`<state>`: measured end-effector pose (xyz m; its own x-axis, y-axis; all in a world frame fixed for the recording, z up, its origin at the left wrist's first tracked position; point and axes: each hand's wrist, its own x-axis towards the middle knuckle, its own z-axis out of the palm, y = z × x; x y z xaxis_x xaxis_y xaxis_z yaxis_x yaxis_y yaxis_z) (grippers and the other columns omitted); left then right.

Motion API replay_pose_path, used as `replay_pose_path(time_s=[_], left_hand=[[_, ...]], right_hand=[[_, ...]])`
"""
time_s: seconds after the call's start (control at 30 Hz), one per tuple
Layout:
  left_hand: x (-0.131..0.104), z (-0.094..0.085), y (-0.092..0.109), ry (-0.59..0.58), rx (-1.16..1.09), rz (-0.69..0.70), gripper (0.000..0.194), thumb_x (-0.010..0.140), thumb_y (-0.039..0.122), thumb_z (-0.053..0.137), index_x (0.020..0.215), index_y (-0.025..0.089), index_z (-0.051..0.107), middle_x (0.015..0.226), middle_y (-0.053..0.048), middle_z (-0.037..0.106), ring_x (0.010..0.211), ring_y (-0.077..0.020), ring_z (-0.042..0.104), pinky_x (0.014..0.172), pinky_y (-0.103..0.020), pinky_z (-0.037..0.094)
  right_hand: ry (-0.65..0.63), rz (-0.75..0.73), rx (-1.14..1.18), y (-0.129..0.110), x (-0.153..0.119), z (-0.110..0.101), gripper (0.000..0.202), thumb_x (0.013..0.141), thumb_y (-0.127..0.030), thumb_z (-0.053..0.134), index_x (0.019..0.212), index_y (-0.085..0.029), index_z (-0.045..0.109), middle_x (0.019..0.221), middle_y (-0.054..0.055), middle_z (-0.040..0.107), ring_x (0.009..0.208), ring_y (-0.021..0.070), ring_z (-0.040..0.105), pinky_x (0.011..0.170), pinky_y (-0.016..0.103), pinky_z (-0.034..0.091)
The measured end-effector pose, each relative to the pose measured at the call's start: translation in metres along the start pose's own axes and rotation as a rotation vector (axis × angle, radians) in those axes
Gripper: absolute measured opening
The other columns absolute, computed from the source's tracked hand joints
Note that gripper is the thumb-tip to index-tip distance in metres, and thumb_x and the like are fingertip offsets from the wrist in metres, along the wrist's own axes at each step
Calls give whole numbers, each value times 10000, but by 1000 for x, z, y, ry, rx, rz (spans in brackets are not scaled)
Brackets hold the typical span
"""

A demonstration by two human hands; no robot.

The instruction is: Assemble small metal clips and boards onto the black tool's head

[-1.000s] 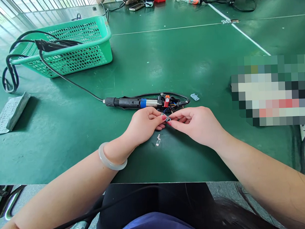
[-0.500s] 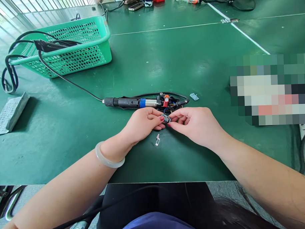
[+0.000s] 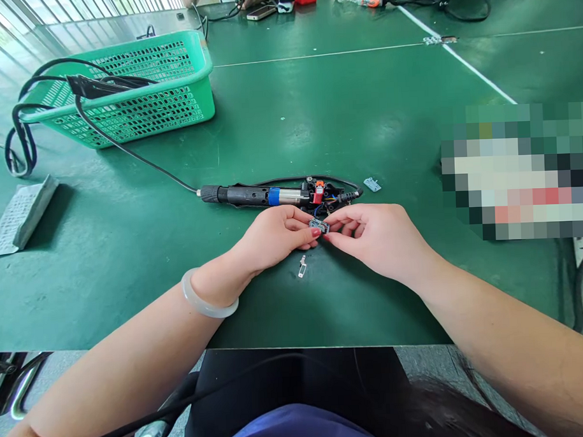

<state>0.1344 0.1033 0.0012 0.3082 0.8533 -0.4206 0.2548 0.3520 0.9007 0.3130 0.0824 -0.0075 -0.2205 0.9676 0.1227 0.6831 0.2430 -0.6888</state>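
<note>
Between my fingertips is a small grey rectangular part (image 3: 319,226) with fine detail on its face, perhaps a switch housing. My left hand (image 3: 280,235) pinches its left side, thumb on top. My right hand (image 3: 373,236) grips its right end between thumb and fingers. Just beyond lies an opened electric screwdriver (image 3: 252,195), with a blue band, a metal motor section, a red part and thin wires exposed. A small flat metal piece (image 3: 302,266) rests on the table nearer to me. A light grey-blue plate (image 3: 372,184) lies right of the screwdriver.
A green plastic basket (image 3: 205,81) with black cables stands at the back left of the green table (image 3: 250,137). A wrapped grey block (image 3: 21,215) is at the left. A phone (image 3: 261,13) and a person's hand are at the far edge. Something pixelated covers the right side.
My left thumb has shifted slightly to the right and down on the small grey part, so more of its face shows. Both hands keep hold of it.
</note>
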Motion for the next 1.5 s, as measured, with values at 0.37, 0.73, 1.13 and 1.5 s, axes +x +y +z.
replay_pose_path(time_s=[0.37, 0.73, 1.13, 1.5], left_hand=[[0, 1, 0, 7, 30, 15, 100, 763, 160, 689, 818, 116, 619, 671, -45, 705, 655, -119, 666, 661, -246, 532], [0, 1, 0, 8, -4, 17, 43, 790, 134, 652, 820, 112, 630, 636, -37, 694, 637, -107, 655, 634, -224, 526], [-1, 1, 2, 47, -35, -19, 60, 776, 90, 653, 802, 122, 609, 642, -28, 697, 627, -108, 652, 636, -233, 525], [-1, 5, 3, 57, -31, -33, 69, 798, 61, 604, 782, 129, 603, 646, -24, 697, 606, -96, 642, 645, -232, 523]], right_hand=[[12, -2, -22, -2, -1, -1, 158, 720, -222, 662, 857, -197, 737, 620, -12, 662, 502, 107, 556, 529, 254, 457], [15, 16, -17, -2, -1, -2, 224, 707, -285, 706, 912, -201, 733, 667, 6, 685, 499, 117, 566, 512, 267, 471], [-166, -627, -302, -6, -13, 6, 214, 892, -200, 526, 907, -230, 737, 682, -12, 687, 632, 125, 608, 589, 258, 407], [-115, -660, -586, -3, -17, 16, 294, 915, -150, 433, 777, -184, 691, 673, 11, 644, 609, 131, 552, 522, 295, 307]])
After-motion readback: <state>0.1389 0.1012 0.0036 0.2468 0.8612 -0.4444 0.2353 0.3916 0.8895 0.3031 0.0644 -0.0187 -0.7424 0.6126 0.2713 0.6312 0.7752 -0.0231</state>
